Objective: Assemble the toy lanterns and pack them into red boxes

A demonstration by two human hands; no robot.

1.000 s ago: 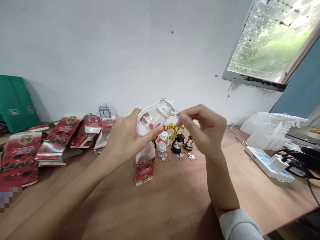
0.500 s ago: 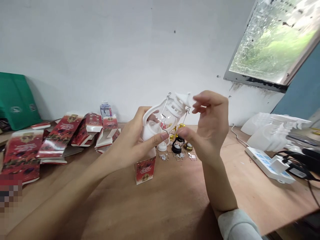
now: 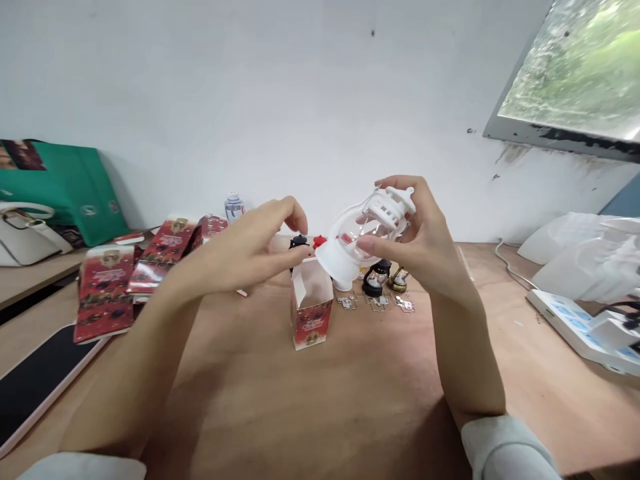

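A small white lantern point(image 3: 340, 267) with a clear globe is tilted in the air, its base toward the lower left. My right hand point(image 3: 417, 243) grips it round the globe and cap, thumb across the front. To the left, my left hand point(image 3: 265, 243) is empty, thumb and fingers apart. Below it stands a red printed box point(image 3: 311, 323), upright on the table with its top open. Behind the lantern are black point(image 3: 376, 279) and bronze-coloured point(image 3: 399, 280) lanterns, partly hidden, plus a black top point(image 3: 299, 241) and a red top point(image 3: 319, 241).
Several flat metal wire pieces point(image 3: 379, 303) lie before the lanterns. Red cartons point(image 3: 106, 290) lie at the left, near a dark tablet-like panel point(image 3: 37, 380), a green bag point(image 3: 83, 193) and a white handbag point(image 3: 30, 233). A power strip point(image 3: 575, 320) and white plastic bags point(image 3: 590, 257) sit at the right.
The white lantern has passed from my left hand to my right. My left hand has let go and moved left of it. The camera view has turned left.
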